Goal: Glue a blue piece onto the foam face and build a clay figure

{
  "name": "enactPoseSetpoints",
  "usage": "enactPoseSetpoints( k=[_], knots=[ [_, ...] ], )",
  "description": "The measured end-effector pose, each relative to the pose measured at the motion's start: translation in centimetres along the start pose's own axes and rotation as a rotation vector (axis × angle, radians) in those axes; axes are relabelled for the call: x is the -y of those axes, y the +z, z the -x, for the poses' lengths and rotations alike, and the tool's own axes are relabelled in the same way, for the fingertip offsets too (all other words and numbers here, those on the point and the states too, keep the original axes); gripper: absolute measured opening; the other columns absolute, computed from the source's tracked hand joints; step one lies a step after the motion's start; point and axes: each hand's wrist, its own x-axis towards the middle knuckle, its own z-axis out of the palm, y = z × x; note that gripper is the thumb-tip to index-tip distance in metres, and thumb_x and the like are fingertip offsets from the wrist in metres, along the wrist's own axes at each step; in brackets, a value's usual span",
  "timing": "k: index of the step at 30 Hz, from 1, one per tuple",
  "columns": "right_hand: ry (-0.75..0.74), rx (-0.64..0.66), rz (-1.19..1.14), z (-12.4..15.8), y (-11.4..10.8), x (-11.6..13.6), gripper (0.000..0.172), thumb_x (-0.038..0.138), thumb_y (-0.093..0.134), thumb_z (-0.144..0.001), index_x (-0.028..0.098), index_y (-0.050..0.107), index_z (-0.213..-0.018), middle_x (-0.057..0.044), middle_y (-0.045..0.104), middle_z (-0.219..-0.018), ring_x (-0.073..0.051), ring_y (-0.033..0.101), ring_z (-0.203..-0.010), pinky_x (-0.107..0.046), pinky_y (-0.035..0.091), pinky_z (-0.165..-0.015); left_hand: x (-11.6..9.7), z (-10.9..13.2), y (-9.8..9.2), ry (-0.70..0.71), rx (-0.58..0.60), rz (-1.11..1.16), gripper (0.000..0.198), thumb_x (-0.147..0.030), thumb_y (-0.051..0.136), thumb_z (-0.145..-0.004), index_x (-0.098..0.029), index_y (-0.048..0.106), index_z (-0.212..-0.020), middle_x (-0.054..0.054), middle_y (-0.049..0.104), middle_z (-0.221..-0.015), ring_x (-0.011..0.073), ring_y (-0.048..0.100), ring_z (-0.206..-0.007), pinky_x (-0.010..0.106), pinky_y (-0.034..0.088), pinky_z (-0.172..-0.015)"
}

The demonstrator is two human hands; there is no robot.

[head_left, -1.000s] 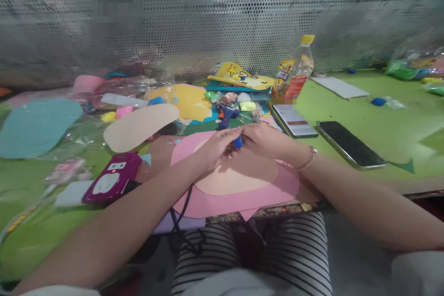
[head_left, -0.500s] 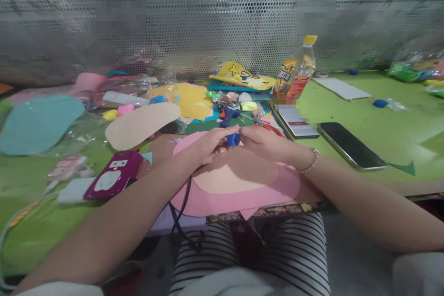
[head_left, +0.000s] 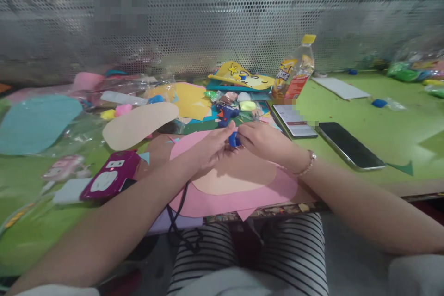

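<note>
A small piece of blue clay (head_left: 234,139), bent into a curled strip, is between my two hands above the paper. My left hand (head_left: 215,147) grips it from the left, thumb on top. From the right, the fingers of my right hand (head_left: 258,138) pinch its other side and partly hide it. Below both hands lies a peach paper shape (head_left: 236,180) on a larger pink sheet (head_left: 222,206). Just beyond my fingertips rests a dark blue glue gun (head_left: 227,114) with an orange trigger.
Phones (head_left: 350,144) lie to the right, near a drink bottle (head_left: 294,71) with a yellow cap. On the left are a magenta power socket box (head_left: 110,175), a cream paper shape (head_left: 138,125) and a light blue sheet (head_left: 38,122). Clay lumps (head_left: 247,105) sit behind the glue gun.
My right fingers have curled over the blue clay, covering more of it. Its round opening, visible earlier, now shows less. My left thumb is raised slightly.
</note>
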Motion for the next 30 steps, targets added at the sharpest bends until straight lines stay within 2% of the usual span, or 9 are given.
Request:
enactPoseSetpoints(
  k=[2, 5, 8, 11, 15, 18, 22, 27, 30],
  knots=[
    [0.04, 0.038, 0.03, 0.0, 0.0, 0.0, 0.023, 0.019, 0.035, -0.091, 0.012, 0.054, -0.08, -0.008, 0.057, -0.072, -0.015, 0.046, -0.062, -0.028, 0.029, -0.058, 0.3, -0.1, 0.0, 0.083, -0.02, -0.041, 0.037, -0.045, 0.071, -0.066, -0.016, 0.053, -0.08, -0.002, 0.059, -0.067, 0.0054, 0.055, -0.053, 0.016, 0.045, -0.051],
    [0.082, 0.115, -0.058, 0.0, 0.1, -0.2, 0.02, 0.015, 0.036, -0.09, 0.011, 0.055, -0.084, -0.009, 0.059, -0.074, -0.015, 0.049, -0.064, -0.027, 0.03, -0.058, 0.6, -0.4, -0.2, 0.114, -0.03, -0.108, 0.033, -0.042, 0.07, -0.068, -0.015, 0.052, -0.074, -0.003, 0.056, -0.061, 0.0045, 0.052, -0.047, 0.015, 0.04, -0.046],
    [0.081, 0.139, -0.285, 0.0, 0.3, -0.5, 0.023, 0.016, 0.033, -0.09, 0.012, 0.055, -0.084, -0.008, 0.06, -0.076, -0.013, 0.049, -0.065, -0.026, 0.033, -0.061, 0.5, -0.4, -0.4, 0.079, 0.008, -0.123, 0.032, -0.044, 0.065, -0.073, -0.014, 0.055, -0.075, -0.001, 0.056, -0.057, 0.0037, 0.047, -0.042, 0.015, 0.032, -0.04],
    [0.06, 0.148, -0.601, 0.1, 0.4, -1.3, 0.024, 0.02, 0.034, -0.091, 0.012, 0.055, -0.085, -0.005, 0.058, -0.076, -0.012, 0.048, -0.066, -0.026, 0.035, -0.062, 0.1, -0.2, -0.4, 0.017, 0.044, -0.096, 0.031, -0.042, 0.066, -0.072, -0.013, 0.059, -0.079, -0.001, 0.055, -0.056, 0.003, 0.043, -0.04, 0.016, 0.027, -0.037],
    [0.078, 0.287, -0.995, 0.3, 0.3, -2.3, 0.025, 0.034, 0.043, -0.088, 0.012, 0.056, -0.086, -0.002, 0.052, -0.074, -0.01, 0.043, -0.063, -0.024, 0.034, -0.057, -0.3, 0.2, -0.3, -0.077, 0.064, -0.074, 0.034, -0.044, 0.069, -0.067, -0.012, 0.059, -0.073, 0.0, 0.054, -0.056, 0.005, 0.047, -0.044, 0.016, 0.024, -0.035],
    [0.098, 0.387, -1.114, 0.4, 0.1, -2.7, 0.031, 0.04, 0.045, -0.087, 0.012, 0.057, -0.082, 0.003, 0.043, -0.065, -0.008, 0.035, -0.057, -0.023, 0.029, -0.052, -0.5, 0.5, -0.1, -0.136, 0.11, -0.072, 0.031, -0.042, 0.068, -0.069, -0.012, 0.059, -0.073, 0.001, 0.055, -0.057, 0.0047, 0.046, -0.045, 0.015, 0.024, -0.035],
    [0.088, 0.389, -1.1, 0.4, -0.3, -2.8, 0.028, 0.038, 0.048, -0.086, 0.012, 0.058, -0.078, 0.004, 0.039, -0.063, -0.007, 0.032, -0.056, -0.022, 0.027, -0.051, -0.7, 0.8, 0.2, -0.154, 0.132, -0.083, 0.029, -0.04, 0.066, -0.071, -0.013, 0.058, -0.072, 0.0, 0.054, -0.055, 0.0039, 0.042, -0.043, 0.016, 0.022, -0.035],
    [0.03, 0.268, -0.772, 0.2, -0.5, -2.5, 0.032, 0.029, 0.044, -0.086, 0.015, 0.046, -0.058, 0.005, 0.031, -0.057, -0.007, 0.03, -0.053, -0.021, 0.024, -0.05, -0.8, 0.6, 0.4, -0.097, 0.043, -0.154, 0.029, -0.038, 0.071, -0.066, -0.014, 0.055, -0.072, -0.001, 0.055, -0.062, 0.005, 0.048, -0.047, 0.016, 0.027, -0.038],
    [-0.026, 0.221, -0.615, 0.1, -0.7, -2.3, 0.03, 0.025, 0.042, -0.086, 0.014, 0.05, -0.059, 0.005, 0.032, -0.055, -0.007, 0.029, -0.051, -0.022, 0.022, -0.049, -0.8, 0.6, 0.5, -0.061, 0.051, -0.21, 0.028, -0.037, 0.071, -0.066, -0.015, 0.054, -0.07, -0.002, 0.054, -0.06, 0.0035, 0.044, -0.044, 0.015, 0.027, -0.038]
  ],
)
